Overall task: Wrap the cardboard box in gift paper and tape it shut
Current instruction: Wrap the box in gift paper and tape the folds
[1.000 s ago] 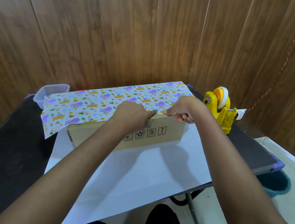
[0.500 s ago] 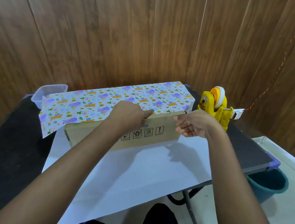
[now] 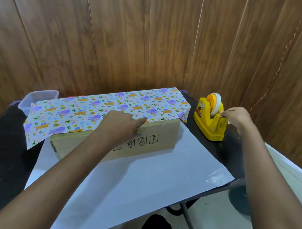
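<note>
Cardboard box (image 3: pixel 162 140) is set mid-table on the gift paper (image 3: pixel 94 107), one flap drawn over its top. Flap is pinned flat by the left hand (image 3: pixel 124 124), likely against spring-back. Tape end (image 3: pixel 222 114) at the yellow dispenser (image 3: pixel 207 129) is pinched by the right hand (image 3: pixel 236 117).

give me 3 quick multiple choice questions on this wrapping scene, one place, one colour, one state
1. Relative to the cardboard box, where is the tape dispenser? A) on top of it B) off its right end C) off its left end
2. What colour is the dispenser's body? A) red B) yellow C) green
3. What is the left hand doing? A) lifting the box B) hanging idle C) pressing the gift paper onto the box top
Key: 1 B, it stands past the box's right end, where the right hand pinches its tape; 2 B, the body is yellow; 3 C, its fingers lie on the paper's edge.
</note>
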### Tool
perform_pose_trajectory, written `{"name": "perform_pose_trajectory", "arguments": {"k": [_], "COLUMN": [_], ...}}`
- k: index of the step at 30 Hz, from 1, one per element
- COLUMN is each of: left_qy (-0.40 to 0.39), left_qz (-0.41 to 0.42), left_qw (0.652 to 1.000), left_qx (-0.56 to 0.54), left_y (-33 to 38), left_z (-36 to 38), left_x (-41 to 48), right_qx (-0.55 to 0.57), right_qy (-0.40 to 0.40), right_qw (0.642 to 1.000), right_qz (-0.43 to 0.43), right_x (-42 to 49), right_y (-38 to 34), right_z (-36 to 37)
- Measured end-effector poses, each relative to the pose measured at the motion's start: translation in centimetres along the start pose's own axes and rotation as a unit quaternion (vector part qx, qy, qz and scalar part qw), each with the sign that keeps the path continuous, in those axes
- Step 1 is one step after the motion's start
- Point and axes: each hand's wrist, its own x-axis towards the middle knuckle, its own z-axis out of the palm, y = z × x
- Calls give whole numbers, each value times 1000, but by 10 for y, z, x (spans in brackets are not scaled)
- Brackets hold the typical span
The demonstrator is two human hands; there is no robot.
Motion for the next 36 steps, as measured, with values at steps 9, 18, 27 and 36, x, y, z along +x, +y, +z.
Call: {"name": "perform_pose_trajectory", "arguments": {"k": [9, 18, 27, 36], "left_qy": [-2, -4, -11, -14], "left_qz": [-1, -4, -3, -16], "left_qw": [1000, 1000, 999, 999], "left_qx": [9, 23, 39, 28], "left_y": [1, 0, 2, 2], "left_z": [2, 4, 2, 0], "left_x": [0, 1, 0, -1], "right_qx": [120, 211, 318, 482], "right_qy": [11, -52, -19, -45], "right_qw": [992, 970, 943, 854], "right_qz": [34, 111, 92, 192], "right_x": [-2, -15, -22, -28], "right_y": [-18, 22, 32, 19], "right_z": [-15, 1, 17, 21]}}
